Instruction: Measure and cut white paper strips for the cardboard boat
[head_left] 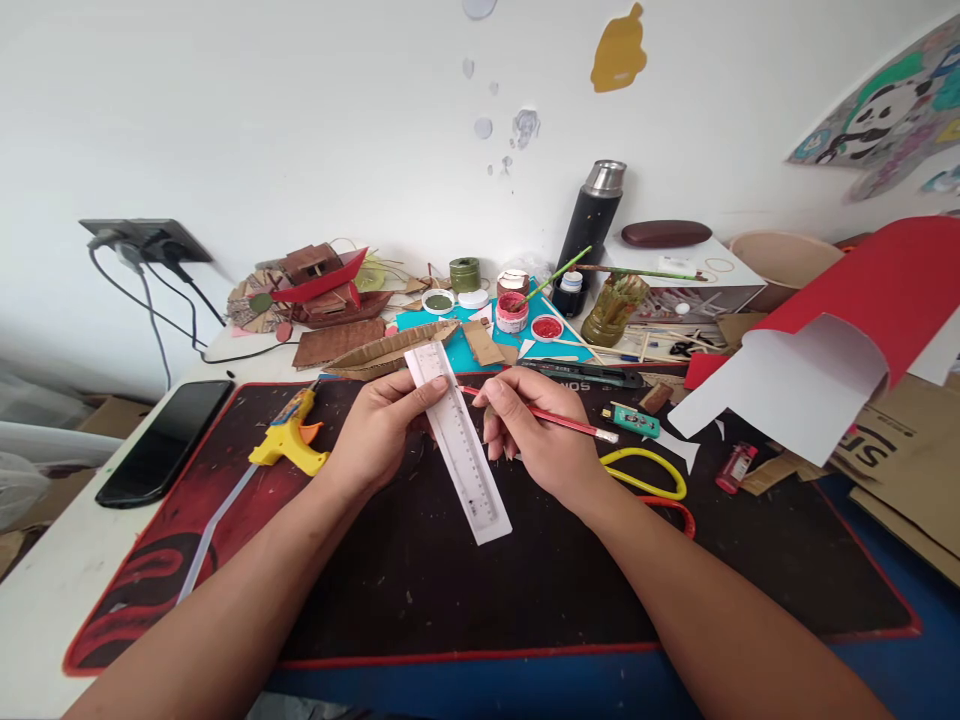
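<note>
My left hand point(386, 425) grips a clear ruler point(466, 447) laid along a narrow strip of white paper point(495, 530), the thumb pressing on the ruler's upper part. Both are held at a slant above the dark desk mat point(420, 600). In my right hand point(536, 425) is a red pencil point(570, 422), its tip by the ruler's right edge near my left thumb. Yellow-handled scissors point(649, 470) lie just right of my right hand, partly hidden by the wrist. A yellow glue gun point(292, 440) with a long glue stick rests left of my left hand.
Behind the hands are paint jars point(512, 312), a cardboard boat shape point(394, 345), a red model boat point(322, 275) and a black thermos point(592, 215). A utility knife point(585, 374), green lighter point(631, 420) and rolled red paper point(862, 290) lie rightward. A phone point(165, 443) sits left.
</note>
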